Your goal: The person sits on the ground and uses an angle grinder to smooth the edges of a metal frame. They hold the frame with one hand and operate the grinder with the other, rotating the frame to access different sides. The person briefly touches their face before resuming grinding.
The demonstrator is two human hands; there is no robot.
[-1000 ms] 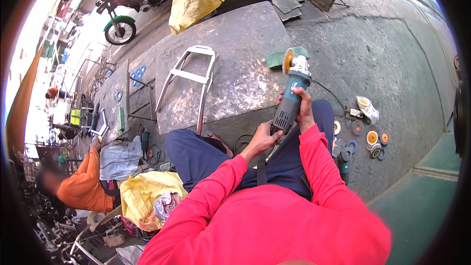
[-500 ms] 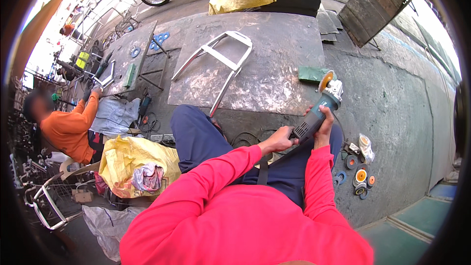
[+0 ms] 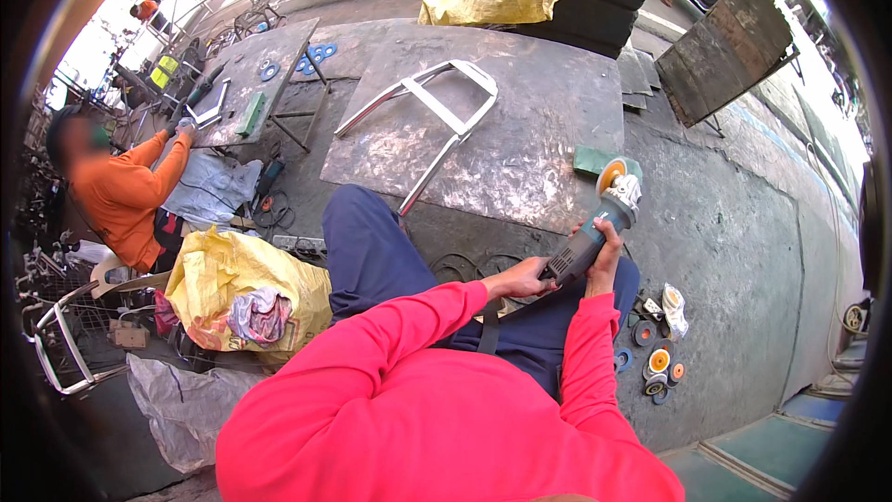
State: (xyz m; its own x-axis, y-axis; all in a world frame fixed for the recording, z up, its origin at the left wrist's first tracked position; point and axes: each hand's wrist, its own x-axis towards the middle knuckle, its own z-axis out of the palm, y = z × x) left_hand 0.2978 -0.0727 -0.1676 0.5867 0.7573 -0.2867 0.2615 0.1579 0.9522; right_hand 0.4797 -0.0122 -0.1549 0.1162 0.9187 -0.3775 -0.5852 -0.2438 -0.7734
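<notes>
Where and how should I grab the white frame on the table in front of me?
Best, I think, by its crossbar, from above on your side. The frame rests on the table; that straight bar joins both legs, with a gap on either side to reach around. Your left hand and right hand are both on the grinder, so one needs freeing first.
</notes>
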